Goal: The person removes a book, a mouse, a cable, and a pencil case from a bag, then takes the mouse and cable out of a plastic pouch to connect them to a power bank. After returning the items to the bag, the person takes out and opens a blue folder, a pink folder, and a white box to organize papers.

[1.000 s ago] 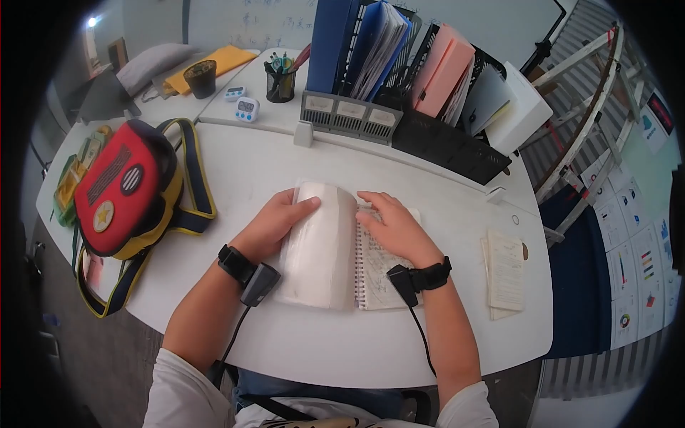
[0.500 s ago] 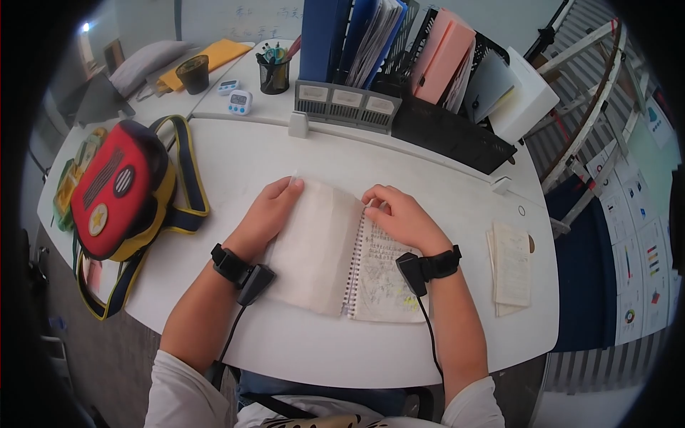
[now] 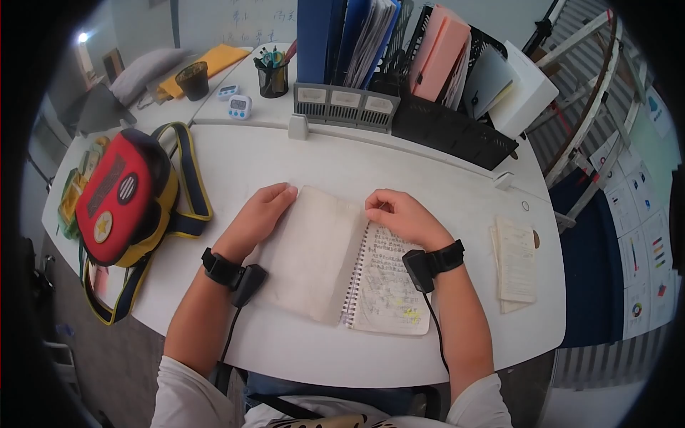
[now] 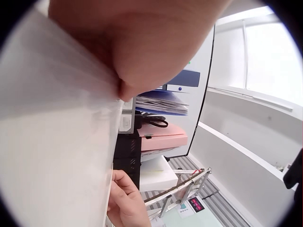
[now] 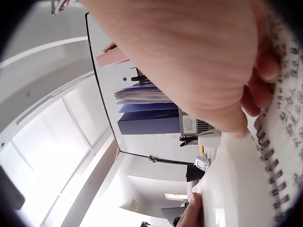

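Observation:
A spiral notebook lies open on the table, handwriting with yellow highlighter marks on its right page. Its pale, blank cover is folded over to the left. At the cover's upper left edge my left hand grips it, thumb on top. My right hand is at the top of the spiral binding, fingers curled, thumb and fingertips pinching the notebook beside the cover's upper right corner. Each wrist carries a black strapped camera.
A red, yellow and navy bag sits at the left. Folded papers lie at the right. Along the back stand file holders with folders, a pen cup, two small timers and a plant pot.
The cover has swung further left and lies flatter, showing more of the written page. My left hand moved left with it. The fingers of my right hand went from stretched out to curled.

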Action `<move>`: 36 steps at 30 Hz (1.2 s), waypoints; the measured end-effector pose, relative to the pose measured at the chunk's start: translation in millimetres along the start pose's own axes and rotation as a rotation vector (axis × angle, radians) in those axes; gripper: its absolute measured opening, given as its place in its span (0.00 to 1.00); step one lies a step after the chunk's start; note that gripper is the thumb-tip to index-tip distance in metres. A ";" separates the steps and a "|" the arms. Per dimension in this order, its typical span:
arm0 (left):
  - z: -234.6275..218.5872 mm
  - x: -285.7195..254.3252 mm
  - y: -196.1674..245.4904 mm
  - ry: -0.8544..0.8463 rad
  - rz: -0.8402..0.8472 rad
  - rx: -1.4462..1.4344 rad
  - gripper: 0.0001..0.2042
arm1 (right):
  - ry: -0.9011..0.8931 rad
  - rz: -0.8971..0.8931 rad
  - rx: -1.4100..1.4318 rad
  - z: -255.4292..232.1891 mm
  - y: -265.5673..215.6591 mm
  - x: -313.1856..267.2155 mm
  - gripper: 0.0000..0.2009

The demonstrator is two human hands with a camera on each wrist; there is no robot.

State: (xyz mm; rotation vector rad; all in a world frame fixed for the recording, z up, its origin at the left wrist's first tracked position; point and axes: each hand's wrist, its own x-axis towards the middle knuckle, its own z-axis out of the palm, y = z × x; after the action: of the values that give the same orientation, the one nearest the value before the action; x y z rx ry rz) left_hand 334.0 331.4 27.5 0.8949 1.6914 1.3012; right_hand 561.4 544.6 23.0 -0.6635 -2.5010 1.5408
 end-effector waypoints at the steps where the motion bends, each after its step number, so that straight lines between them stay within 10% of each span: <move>1: -1.1 -0.5 0.7 -0.003 0.000 0.008 0.18 | -0.020 -0.002 -0.009 0.4 0.2 -0.3 0.09; 10: 0.5 -1.8 2.7 -0.010 -0.009 0.024 0.17 | -0.028 -0.001 0.049 14.2 -18.6 -1.5 0.12; 15: -19.9 -5.0 -0.8 -0.327 -0.152 0.009 0.23 | -0.027 0.032 0.090 17.7 -17.1 -0.1 0.12; 36: -33.4 -6.1 0.4 -0.326 -0.133 0.080 0.21 | 0.074 -0.108 0.271 16.0 15.4 -4.2 0.16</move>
State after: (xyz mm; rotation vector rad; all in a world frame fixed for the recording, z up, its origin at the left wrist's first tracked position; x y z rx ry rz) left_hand 306.4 312.5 33.8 0.9654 1.5249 0.9473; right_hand 564.4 535.6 2.5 -0.5246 -2.1810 1.7358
